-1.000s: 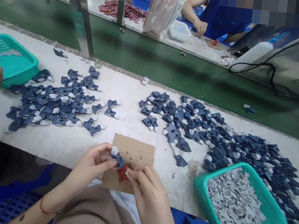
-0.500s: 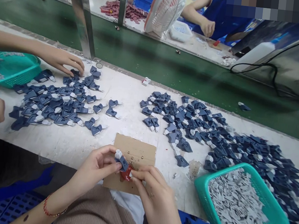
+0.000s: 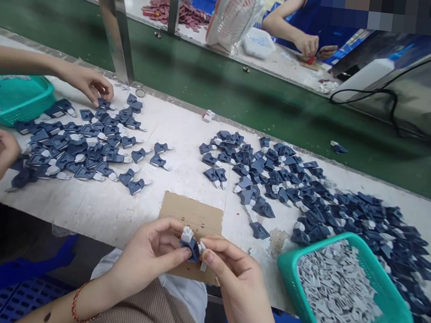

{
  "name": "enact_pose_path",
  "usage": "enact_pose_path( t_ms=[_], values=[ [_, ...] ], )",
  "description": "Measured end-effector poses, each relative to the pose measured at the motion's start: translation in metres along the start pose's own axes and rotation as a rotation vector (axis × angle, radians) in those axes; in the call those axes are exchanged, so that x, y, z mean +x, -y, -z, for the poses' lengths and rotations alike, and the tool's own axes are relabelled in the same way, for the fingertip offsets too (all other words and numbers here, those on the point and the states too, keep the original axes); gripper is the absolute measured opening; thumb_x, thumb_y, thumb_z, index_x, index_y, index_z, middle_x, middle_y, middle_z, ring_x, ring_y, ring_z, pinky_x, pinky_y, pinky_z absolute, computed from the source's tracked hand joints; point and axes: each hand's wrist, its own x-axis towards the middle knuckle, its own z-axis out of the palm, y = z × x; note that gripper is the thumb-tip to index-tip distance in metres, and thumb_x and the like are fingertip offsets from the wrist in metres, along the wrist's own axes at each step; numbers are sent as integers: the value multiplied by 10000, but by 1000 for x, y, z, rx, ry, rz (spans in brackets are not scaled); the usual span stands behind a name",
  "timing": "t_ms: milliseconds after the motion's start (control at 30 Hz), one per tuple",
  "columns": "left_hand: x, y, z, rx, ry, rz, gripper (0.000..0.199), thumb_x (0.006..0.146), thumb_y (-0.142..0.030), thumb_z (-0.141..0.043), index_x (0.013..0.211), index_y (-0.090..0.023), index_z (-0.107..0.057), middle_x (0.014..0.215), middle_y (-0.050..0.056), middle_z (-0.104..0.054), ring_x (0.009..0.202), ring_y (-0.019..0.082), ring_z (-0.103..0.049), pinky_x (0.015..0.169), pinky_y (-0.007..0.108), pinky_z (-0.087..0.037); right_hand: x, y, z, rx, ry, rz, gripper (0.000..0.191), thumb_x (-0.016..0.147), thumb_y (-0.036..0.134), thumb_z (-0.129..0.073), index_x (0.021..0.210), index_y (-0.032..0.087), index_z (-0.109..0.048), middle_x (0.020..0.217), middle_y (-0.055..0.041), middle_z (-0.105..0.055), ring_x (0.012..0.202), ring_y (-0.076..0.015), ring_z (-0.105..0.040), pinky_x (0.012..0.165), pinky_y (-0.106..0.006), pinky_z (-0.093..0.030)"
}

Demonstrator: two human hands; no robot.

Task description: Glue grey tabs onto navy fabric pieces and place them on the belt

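Note:
My left hand [image 3: 158, 248] pinches a dark blue plastic part [image 3: 190, 247] with a light grey piece at its upper end. Close against its right side, my right hand [image 3: 233, 268] grips a small light grey plastic piece [image 3: 202, 250] between thumb and fingers. Whether the two pieces touch is hard to make out. Both hands are over a brown cardboard sheet [image 3: 190, 213] at the table's front edge. Small shiny dots lie on the cardboard, and my hands cover its lower middle.
Many blue parts form a pile [image 3: 268, 172] on the right and another pile [image 3: 74, 149] on the left. A green basket [image 3: 284, 271] of grey pieces stands at right. A co-worker's hand [image 3: 92, 84] touches the left pile near another green basket [image 3: 32, 106]. Behind runs a green belt [image 3: 194, 72].
My hands have come together, bringing the grey piece against or beside the blue part. The red patch seen on the cardboard is now hidden. The co-worker's hand at left has shifted slightly.

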Motion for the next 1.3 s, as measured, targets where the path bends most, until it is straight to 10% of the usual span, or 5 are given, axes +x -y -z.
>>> enact_pose_path(
  t_ms=[667, 800, 1067, 1200, 1300],
  values=[
    [-5, -3, 2, 114, 102, -144, 339, 796, -233, -742, 1134, -249, -736, 1252, 100, -676, 1096, 279, -660, 899, 344, -562, 1, -9, -7, 270, 117, -78, 160, 639, 235, -864, 652, 215, -706, 802, 20, -665, 685, -111, -647, 617, -223, -554],
    [-2, 0, -1, 98, 11, -30, 385, 739, -265, -799, 1112, -211, -722, 1025, 85, -757, 955, 252, -709, 848, 333, -581, -9, -8, -4, 80, 85, 34, 110, 736, 326, -785, 762, 224, -751, 853, -30, -709, 760, -171, -683, 709, -306, -584],
    [17, -32, 52, 891, -425, -326, 447, 843, -418, -649, 1236, -206, -634, 1073, 84, -726, 971, 262, -664, 899, 358, -505, -23, 18, 116, -826, -857, 316, 294, 806, 482, -613, 925, 242, -733, 981, -86, -723, 861, -275, -661, 745, -403, -527],
    [28, -45, 80, 1351, -431, -360, 439, 880, -431, -556, 1242, -192, -624, 781, 60, -704, 709, 260, -660, 677, 340, -501, -7, 25, 161, -1156, -696, 152, 372, 788, 496, -509, 903, 219, -729, 913, -111, -711, 685, -261, -636, 516, -345, -469],
    [32, -47, 84, 1578, -376, -425, 381, 927, -354, -455, 1214, -170, -626, 1069, 131, -711, 947, 319, -669, 765, 380, -513, 4, 23, 168, -1212, -620, 160, 320, 780, 447, -489, 819, 212, -704, 849, -110, -704, 654, -256, -626, 548, -356, -460]
  ],
)
